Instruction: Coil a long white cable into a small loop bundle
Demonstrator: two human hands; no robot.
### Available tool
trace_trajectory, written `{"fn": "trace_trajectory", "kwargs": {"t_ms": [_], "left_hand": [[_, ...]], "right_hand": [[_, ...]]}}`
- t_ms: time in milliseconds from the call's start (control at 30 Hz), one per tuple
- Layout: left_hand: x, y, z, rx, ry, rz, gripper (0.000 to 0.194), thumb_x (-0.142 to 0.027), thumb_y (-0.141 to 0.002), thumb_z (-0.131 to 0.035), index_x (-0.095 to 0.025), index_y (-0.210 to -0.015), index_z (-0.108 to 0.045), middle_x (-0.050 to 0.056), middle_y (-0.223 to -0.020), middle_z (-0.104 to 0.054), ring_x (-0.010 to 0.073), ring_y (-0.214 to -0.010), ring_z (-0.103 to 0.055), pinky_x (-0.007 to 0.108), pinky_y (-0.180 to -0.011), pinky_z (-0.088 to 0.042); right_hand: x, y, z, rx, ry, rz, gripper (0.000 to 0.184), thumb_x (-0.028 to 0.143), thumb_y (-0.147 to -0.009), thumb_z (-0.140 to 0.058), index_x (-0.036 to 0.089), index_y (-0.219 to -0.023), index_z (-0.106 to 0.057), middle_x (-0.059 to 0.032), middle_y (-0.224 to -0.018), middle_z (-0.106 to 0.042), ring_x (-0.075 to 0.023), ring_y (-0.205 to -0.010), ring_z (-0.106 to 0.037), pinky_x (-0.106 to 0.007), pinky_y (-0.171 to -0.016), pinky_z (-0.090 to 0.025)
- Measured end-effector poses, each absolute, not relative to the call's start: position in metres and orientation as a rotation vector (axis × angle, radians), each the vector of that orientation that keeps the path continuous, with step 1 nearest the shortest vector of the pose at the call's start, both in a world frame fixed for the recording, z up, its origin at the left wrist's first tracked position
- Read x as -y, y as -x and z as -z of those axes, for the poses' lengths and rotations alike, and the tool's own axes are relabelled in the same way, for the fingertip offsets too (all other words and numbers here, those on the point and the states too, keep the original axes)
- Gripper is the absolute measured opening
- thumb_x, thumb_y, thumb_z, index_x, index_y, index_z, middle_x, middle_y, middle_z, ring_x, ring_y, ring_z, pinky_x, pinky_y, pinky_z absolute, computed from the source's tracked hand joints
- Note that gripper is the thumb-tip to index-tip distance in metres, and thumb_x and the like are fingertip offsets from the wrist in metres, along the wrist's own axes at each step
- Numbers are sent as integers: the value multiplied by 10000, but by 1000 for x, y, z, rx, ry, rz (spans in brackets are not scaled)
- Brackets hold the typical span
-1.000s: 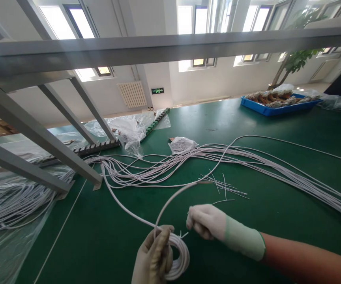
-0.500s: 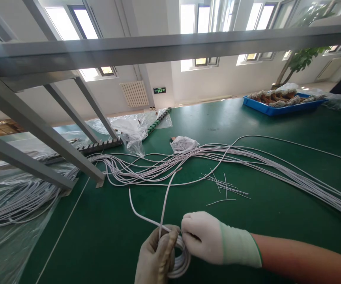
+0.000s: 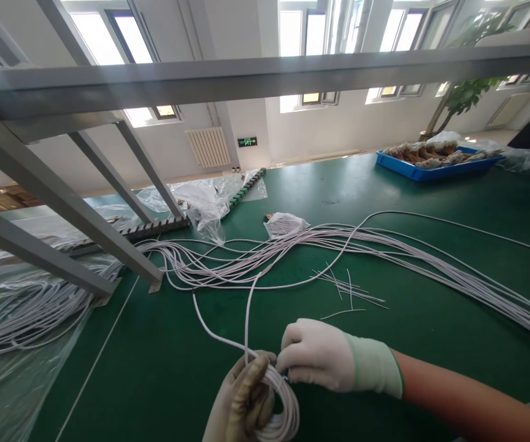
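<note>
My left hand (image 3: pixel 241 402) grips the white cable coil (image 3: pixel 283 405); my right hand (image 3: pixel 313 356) pinches its top, fingers closed. Far beyond my fingers hangs a green exit sign (image 3: pixel 247 142), its writing unreadable.

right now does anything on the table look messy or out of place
Nothing looks damaged. A few thin cut strands lie scattered loose on the green table, apart from the long cable bundle. The left hand grips a neat coil; the right hand pinches its top.

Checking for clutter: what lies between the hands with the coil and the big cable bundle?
Head view: mostly bare green table, crossed by the coil's two loose ends; thin wire scraps to the right.
</note>
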State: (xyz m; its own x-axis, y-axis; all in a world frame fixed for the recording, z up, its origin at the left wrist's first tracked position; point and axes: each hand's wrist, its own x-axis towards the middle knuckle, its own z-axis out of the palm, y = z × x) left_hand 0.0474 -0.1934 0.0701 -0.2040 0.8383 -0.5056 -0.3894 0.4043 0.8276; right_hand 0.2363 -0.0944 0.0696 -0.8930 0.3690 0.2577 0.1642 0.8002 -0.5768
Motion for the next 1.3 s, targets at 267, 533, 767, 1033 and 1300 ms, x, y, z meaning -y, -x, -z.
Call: {"fn": "trace_trajectory", "kwargs": {"t_ms": [267, 533, 767, 1033, 1300], "left_hand": [[186, -49, -73, -1279, -279, -1150, 284, -478, -721, -861, -212, -786, -783, 38, -657, -656, 143, -517, -556, 251, -471, -451], [189, -48, -74, -1602, -604, -1120, 440, -547, -626, -884, -186, -860, -791, 78, -861, -730, 269, -790, -681, 352, -656, -572], [186, -34, -68, -1287, -231, -1192, 332, -448, -655, -924, -203, -845, -804, 45, -718, -686, 121, -539, -553, 218, -482, -428], [184, -37, -68, -1310, -334, -1081, 345, -509, -693, -877, -207, -829, -781, 41, -672, -643, 168, -542, -548, 293, -531, -488], [188, -46, -84, -1645, -640, -1091, 452, -542, -655, -888, -185, -913, -789, 88, -921, -733, 285, -863, -670, 372, -701, -582]], "right_hand": [[104, -228, -78, 2832, 354, -394, 300, 361, -1070, -438, 186, -900, -613, -37, -855, -587, -181, -705, -435, -346, -704, -379], [122, -209, -72, 2056, 1386, -1824, 275, 297, -952, -492, 202, -695, -516, 37, -614, -477, -126, -534, -450, -233, -477, -362], [103, -231, -75, 2296, 739, -1145, 232, 355, -1018, -564, 184, -1119, -683, -52, -958, -626, -172, -787, -578, -288, -704, -481], [104, -223, -82, 2780, 458, -448, 290, 352, -1047, -473, 197, -839, -601, -29, -828, -559, -175, -672, -399, -343, -642, -324], [112, -211, -70, 2068, 1146, -1884, 241, 235, -918, -476, 214, -679, -486, 55, -579, -420, -125, -489, -414, -252, -466, -345]]}}
